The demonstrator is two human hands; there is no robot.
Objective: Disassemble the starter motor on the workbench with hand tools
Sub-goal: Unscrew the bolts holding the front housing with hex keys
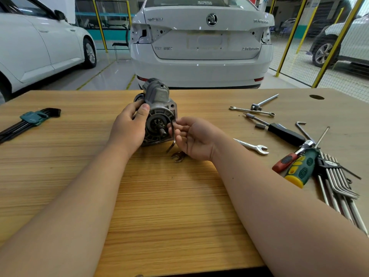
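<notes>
The grey starter motor (158, 110) lies on the wooden workbench (169, 206), its pinion end facing me. My left hand (129, 128) grips the motor's left side, thumb on the housing. My right hand (191, 138) pinches an L-shaped hex key (173, 136) whose short end sits at a bolt on the motor's right flange. A small open-end wrench (178, 156) lies on the bench just under my right hand.
A hex key set in a teal holder (30, 120) lies at the left. At the right lie wrenches (252, 146), a socket driver (279, 131), screwdrivers (299, 168) and another hex key set (337, 184). A white car (201, 41) stands beyond the bench.
</notes>
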